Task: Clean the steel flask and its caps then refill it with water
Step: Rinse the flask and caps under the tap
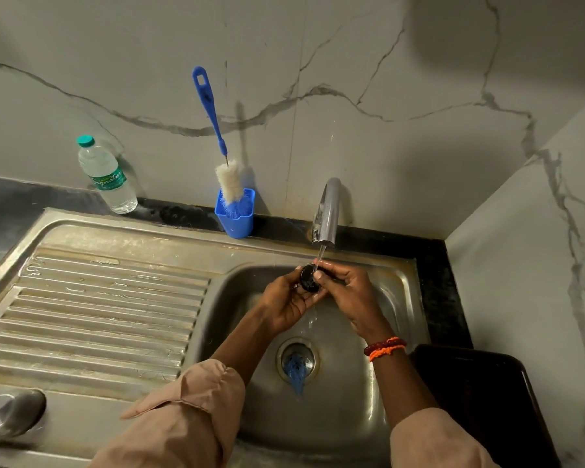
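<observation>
Marble-walled kitchen, steel sink [399, 285] running: a cap is mid-rinse, with most of the job ahead.

Under the tap [328, 214], both hands meet over the basin; the left hand [284, 305] cups and grips a small black cap [309, 282] while the right hand [348, 295] pinches its far edge in the stream. What looks like the steel flask [11, 417] lies at the drainboard's near-left edge, blurred. The bottle brush [228, 177] sits in its holder and the water bottle [107, 177] stands capped, so scrubbing and refilling likely remain.
</observation>
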